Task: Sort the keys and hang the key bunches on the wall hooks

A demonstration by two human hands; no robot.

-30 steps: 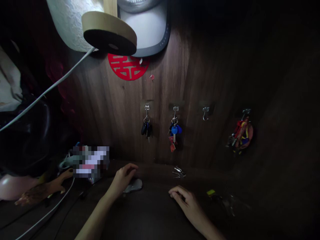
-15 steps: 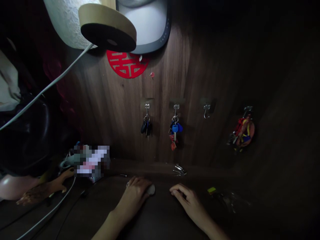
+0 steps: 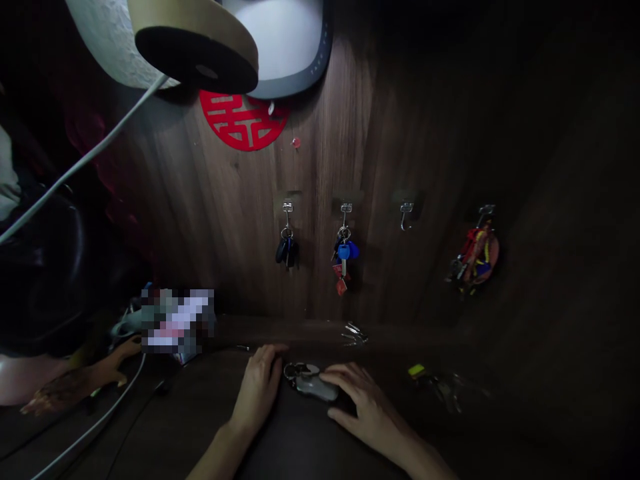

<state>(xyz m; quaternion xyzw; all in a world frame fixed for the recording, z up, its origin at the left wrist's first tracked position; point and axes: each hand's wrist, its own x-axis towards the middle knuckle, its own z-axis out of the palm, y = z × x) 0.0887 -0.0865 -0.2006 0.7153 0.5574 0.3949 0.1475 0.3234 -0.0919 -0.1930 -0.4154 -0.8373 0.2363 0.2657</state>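
Observation:
A grey car key fob (image 3: 317, 387) on a metal key ring (image 3: 289, 371) lies on the dark tabletop between my hands. My left hand (image 3: 259, 379) rests just left of the ring, fingers stretched out and holding nothing. From the other side, my right hand (image 3: 364, 402) reaches over the fob's right end. Its fingertips touch the fob's upper edge, while the thumb stays apart below it. Behind the fob, several loose small metal pieces (image 3: 355, 334) lie near the wall. Keys with a yellow tag (image 3: 416, 371) lie to the right of my right hand.
On the wooden wall hang a dark key set (image 3: 287, 250), keys with blue heads (image 3: 344, 251), a bare hook (image 3: 406, 220) and a colourful key bundle (image 3: 477, 253). A lamp (image 3: 197, 50) juts out above. At left are a wooden claw-shaped object (image 3: 83, 380) and cables (image 3: 100, 437).
My left hand has drawn back slightly left, uncovering the key fob and ring. My right hand has moved left onto the fob's right end. The view has shifted a little.

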